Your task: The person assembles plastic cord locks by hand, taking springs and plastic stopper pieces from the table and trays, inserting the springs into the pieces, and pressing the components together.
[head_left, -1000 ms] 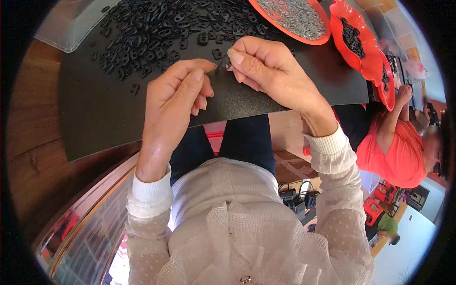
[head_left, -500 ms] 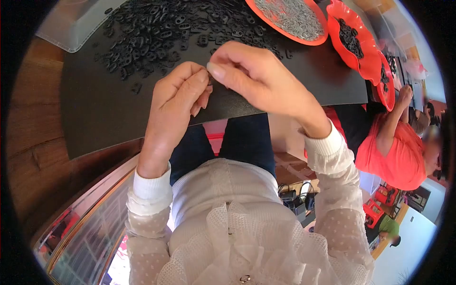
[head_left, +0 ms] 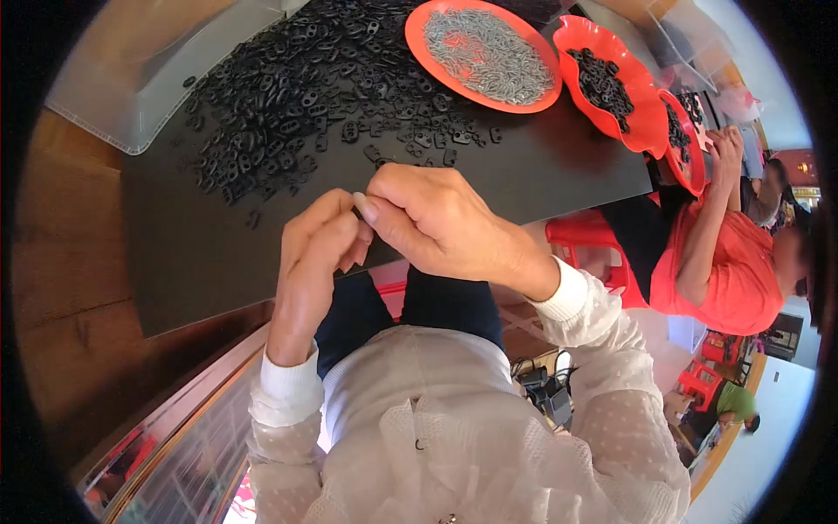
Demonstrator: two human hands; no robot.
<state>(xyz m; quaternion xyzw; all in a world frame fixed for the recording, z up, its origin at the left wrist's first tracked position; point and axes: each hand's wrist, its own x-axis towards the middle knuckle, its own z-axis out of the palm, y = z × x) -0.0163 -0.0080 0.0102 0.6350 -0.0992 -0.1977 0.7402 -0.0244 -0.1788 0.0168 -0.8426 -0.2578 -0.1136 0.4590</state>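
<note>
My left hand (head_left: 316,253) is closed in a pinch, fingers curled over the near edge of the black tabletop (head_left: 188,279). A sliver of a small black plastic piece (head_left: 356,212) shows at its fingertips, mostly covered. My right hand (head_left: 441,218) presses thumb and forefinger together against the same spot, touching the left hand; what lies inside its pinch is hidden. Just beyond the hands spreads a heap of small black plastic pieces (head_left: 297,96), many with two holes. A round red plate (head_left: 546,103) at the back holds small silver pieces resembling springs.
A wavy-rimmed red bowl (head_left: 569,35) with black parts stands right of the plate, another red dish (head_left: 696,182) behind it. A clear plastic bin (head_left: 144,113) is at the left. A person in a red shirt (head_left: 720,262) sits at the right, beside a red stool (head_left: 580,234).
My hands are lower in view and closer together; the right hand has turned, its knuckles now covering more of the pinch. The view has shifted, showing more of the table's far side.
</note>
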